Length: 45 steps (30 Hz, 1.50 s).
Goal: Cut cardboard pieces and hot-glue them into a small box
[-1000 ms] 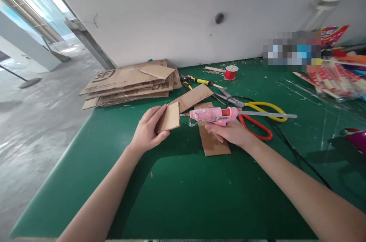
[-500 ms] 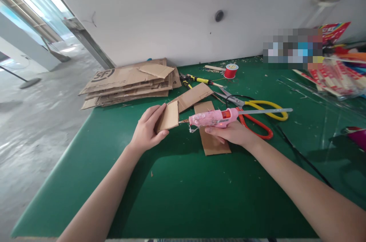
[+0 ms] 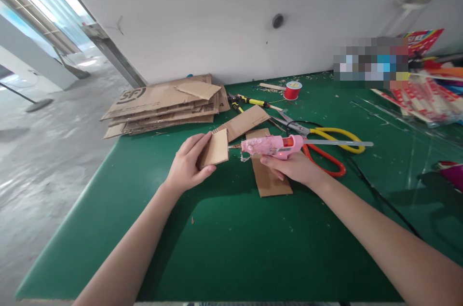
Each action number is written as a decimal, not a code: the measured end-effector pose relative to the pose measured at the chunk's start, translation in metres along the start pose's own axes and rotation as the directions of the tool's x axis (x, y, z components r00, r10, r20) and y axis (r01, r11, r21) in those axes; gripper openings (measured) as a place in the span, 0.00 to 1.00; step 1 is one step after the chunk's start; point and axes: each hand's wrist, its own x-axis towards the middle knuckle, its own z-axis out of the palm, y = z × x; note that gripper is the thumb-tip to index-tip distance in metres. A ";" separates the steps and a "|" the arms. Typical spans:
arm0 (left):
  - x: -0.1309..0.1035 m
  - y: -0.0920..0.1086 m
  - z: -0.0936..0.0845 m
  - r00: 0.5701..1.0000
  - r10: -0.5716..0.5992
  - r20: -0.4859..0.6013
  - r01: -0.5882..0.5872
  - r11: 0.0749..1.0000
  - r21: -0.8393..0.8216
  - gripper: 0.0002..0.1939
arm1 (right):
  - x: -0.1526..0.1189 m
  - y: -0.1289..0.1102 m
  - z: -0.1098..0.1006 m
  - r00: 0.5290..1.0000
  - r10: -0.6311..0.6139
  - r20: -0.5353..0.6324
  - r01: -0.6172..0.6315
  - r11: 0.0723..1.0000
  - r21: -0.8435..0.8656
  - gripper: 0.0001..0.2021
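Left hand [image 3: 188,163]: fingers closed on small cardboard piece [image 3: 214,148], thumb at its lower edge; its far side hidden.
Right hand [image 3: 291,167]: wrapped round pink glue gun [image 3: 267,146]; handle and some fingers hidden.
Nozzle [image 3: 236,146]: points to 9 o'clock, at the piece's edge; contact unclear.
Forearms [image 3: 126,243]: slant inward from 7 and 4 o'clock, cut off by frame.
Cardboard strip [image 3: 271,185]: 6 o'clock of gun, partly covered by it and right hand.
Pixelated patch [image 3: 371,62]: 2 o'clock of gun, unreadable.
Purple item [image 3: 453,176]: 3 o'clock, cut off.
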 end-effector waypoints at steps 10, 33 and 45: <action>-0.001 -0.002 0.000 0.998 0.029 -0.050 -0.030 0.999 -0.019 0.39 | -0.003 -0.004 -0.004 0.991 -0.039 0.125 0.042 0.999 -0.024 0.19; -0.002 -0.002 -0.001 0.999 0.026 -0.035 -0.027 0.999 -0.018 0.38 | 0.001 0.009 0.001 0.998 0.054 0.027 -0.052 0.996 -0.073 0.20; -0.002 0.000 -0.002 1.000 0.000 -0.025 -0.001 1.000 -0.025 0.39 | 0.000 0.003 0.001 0.998 0.044 0.042 -0.040 0.995 -0.094 0.17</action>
